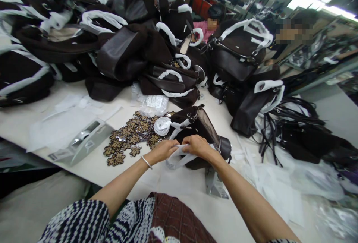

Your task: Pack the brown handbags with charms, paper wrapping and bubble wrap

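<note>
A dark brown handbag lies on the table in front of me, its zipped top showing a beige lining. One of its handles, bound in white wrapping, loops toward me. My left hand, with a bangle at the wrist, pinches this wrapped handle from the left. Close beside it, my right hand closes its fingers on the same handle. A roll of white tape sits just behind my left hand. Flower-shaped patterned charms are heaped to the left of the bag.
Many dark handbags with white-wrapped handles are piled along the back. A tape dispenser stands at left, near white paper sheets. Clear plastic bags and dark straps lie at right. Other people are beyond the piles.
</note>
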Motion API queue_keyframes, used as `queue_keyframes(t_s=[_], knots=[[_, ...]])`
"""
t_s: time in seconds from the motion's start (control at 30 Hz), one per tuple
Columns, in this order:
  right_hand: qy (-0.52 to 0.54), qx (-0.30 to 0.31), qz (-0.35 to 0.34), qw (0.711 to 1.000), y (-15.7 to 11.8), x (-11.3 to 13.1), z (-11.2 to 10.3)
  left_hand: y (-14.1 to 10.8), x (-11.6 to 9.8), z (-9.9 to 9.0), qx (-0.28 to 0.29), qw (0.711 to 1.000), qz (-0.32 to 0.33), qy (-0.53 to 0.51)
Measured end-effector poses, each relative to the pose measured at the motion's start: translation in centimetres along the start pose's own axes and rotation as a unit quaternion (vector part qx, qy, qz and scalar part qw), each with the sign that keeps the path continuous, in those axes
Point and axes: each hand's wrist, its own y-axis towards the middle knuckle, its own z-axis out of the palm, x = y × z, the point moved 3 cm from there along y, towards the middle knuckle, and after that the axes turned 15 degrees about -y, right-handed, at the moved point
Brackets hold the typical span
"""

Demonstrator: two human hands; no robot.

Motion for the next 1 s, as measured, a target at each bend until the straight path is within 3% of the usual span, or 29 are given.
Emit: queue_keyframes(t_s=[0.13,0.3,0.4,0.47,0.6,0.67,0.73,0.8,0.83,0.9,1.0], knots=[[-0.051,-0.023,-0.056,0.997,-0.2,1.1,-0.1,-0.7,0.5,1.1,-0.047,0.999,0.019,-0.002],[-0.114,-0.024,-0.087,0.989,0.4,2.4,1.3,-2.6,1.7,1.8,-0.031,0.999,0.032,-0.027],[-0.13,-0.04,-0.071,0.988,0.8,2.7,2.2,-3.9,2.2,0.9,-0.019,0.998,0.049,0.019],[-0.139,-0.045,-0.059,0.987,0.8,2.8,2.4,-4.1,2.1,-0.8,-0.067,0.993,0.067,0.074],[-0.078,-0.09,-0.094,0.988,-0.4,2.1,0.3,-2.3,1.9,-5.2,-0.245,0.948,0.065,0.194],[-0.008,-0.185,-0.075,0.98,-1.3,0.3,-1.9,-0.7,2.3,-6.6,-0.257,0.935,0.04,0.24],[0.029,-0.299,0.013,0.954,-2.2,-2.8,-4.0,0.6,3.0,-7.1,-0.235,0.934,0.016,0.267],[0.023,-0.362,0.125,0.924,-2.7,-6.4,-5.0,1.3,3.7,-7.1,-0.213,0.935,0.014,0.282],[0.015,-0.361,0.173,0.916,-2.7,-8.1,-4.9,1.4,4.0,-7.0,-0.203,0.936,0.022,0.287],[0.015,-0.302,0.232,0.925,-2.2,-11.0,-4.0,1.3,4.4,-6.5,-0.184,0.936,0.046,0.295],[0.058,-0.173,0.244,0.952,-1.0,-13.0,-1.7,1.1,5.0,-6.0,-0.183,0.935,0.052,0.3]])
